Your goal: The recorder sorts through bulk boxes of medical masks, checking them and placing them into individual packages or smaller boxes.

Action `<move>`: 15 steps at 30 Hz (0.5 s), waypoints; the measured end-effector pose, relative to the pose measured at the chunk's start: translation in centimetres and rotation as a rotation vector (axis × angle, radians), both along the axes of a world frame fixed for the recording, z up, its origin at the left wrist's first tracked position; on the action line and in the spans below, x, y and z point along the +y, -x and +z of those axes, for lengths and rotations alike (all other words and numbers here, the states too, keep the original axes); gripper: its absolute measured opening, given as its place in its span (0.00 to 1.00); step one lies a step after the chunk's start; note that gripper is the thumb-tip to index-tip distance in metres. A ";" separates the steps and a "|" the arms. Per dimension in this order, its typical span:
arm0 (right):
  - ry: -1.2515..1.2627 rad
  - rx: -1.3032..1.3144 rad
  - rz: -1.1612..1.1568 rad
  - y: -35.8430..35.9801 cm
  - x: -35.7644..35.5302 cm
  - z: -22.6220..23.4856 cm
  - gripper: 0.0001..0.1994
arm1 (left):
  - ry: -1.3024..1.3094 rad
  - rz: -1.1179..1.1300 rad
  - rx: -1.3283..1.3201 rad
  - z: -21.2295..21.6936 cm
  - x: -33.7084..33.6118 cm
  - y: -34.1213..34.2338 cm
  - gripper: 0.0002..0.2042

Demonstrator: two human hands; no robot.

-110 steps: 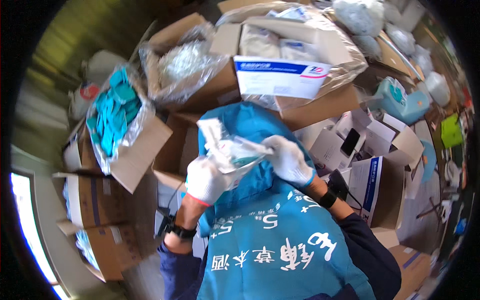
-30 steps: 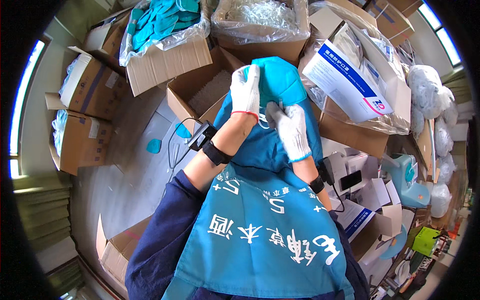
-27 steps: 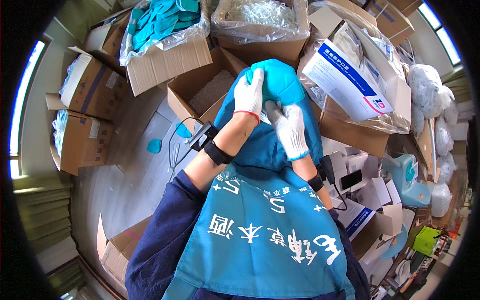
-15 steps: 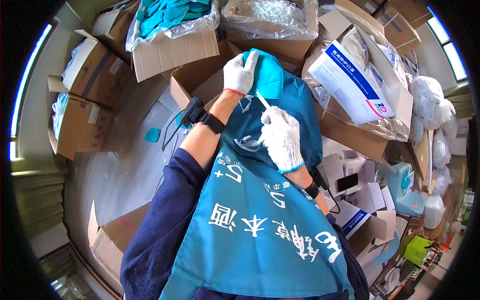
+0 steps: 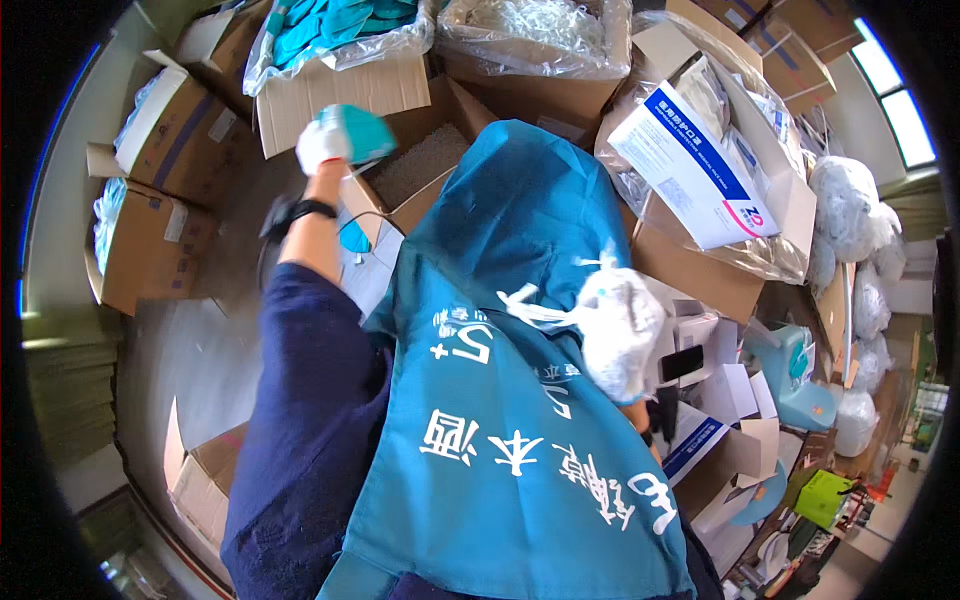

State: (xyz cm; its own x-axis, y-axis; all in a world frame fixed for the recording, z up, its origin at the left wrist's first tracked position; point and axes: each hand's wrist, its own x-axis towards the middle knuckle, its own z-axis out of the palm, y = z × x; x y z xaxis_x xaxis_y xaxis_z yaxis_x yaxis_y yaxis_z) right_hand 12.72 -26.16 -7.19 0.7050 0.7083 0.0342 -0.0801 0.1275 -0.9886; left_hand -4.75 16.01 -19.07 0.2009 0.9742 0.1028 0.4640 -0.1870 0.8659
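My left hand (image 5: 322,143), in a white knit glove, is held out at the upper left. It grips a teal cup-shaped face mask (image 5: 368,134), blurred by motion. My right hand (image 5: 620,330), gloved too, is closed above the teal apron (image 5: 500,380) on my lap. White elastic straps (image 5: 535,308) stick out from its fingers to the left and upward. Below the left hand, another teal piece (image 5: 354,238) lies beside an open carton.
A carton (image 5: 340,90) full of teal masks and one of whitish straps (image 5: 540,30) stand at the far side. The open carton (image 5: 420,150) sits before them. White-and-blue packs (image 5: 690,165) fill a carton at right. A black phone (image 5: 682,362) lies among white boxes.
My left hand has swung away left with the mask, off the white strip between my hands. My right hand has drawn back to the right and nearer, with the straps.
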 end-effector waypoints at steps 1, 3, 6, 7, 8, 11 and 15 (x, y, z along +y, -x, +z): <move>-0.013 0.059 0.056 -1.1 -0.7 -0.5 0.06 | -0.053 0.220 -0.071 -2.2 3.3 4.2 0.25; 0.019 0.276 0.032 -2.8 0.5 -2.6 0.08 | -0.088 0.253 0.131 1.5 0.8 2.7 0.27; 0.097 0.098 0.119 -4.6 5.1 -4.7 0.19 | 0.651 -0.126 -0.669 5.1 -4.2 -1.9 0.26; 0.186 -0.112 0.136 -5.1 6.7 -4.8 0.22 | 0.921 -0.360 -0.842 6.8 -7.5 -3.2 0.25; 0.122 0.004 0.231 -4.8 8.3 -4.4 0.27 | 1.189 -0.576 -0.949 6.1 -8.8 -4.0 0.23; 0.008 0.183 0.450 -4.6 11.2 -3.9 0.33 | 1.616 -0.820 -0.888 6.2 -15.1 -7.5 0.22; 0.134 0.290 0.227 -3.9 11.0 -3.6 0.15 | 1.796 -0.858 -0.636 3.6 -19.1 -9.1 0.18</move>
State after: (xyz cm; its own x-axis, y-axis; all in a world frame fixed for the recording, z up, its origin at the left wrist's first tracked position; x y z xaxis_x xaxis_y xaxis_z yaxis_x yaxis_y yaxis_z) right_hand 16.65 -15.13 -10.80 0.4964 0.8322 -0.2472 -0.3701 -0.0548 -0.9274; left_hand 4.36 -3.09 -15.50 0.8783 -0.2445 -0.4109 0.3705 0.8913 0.2615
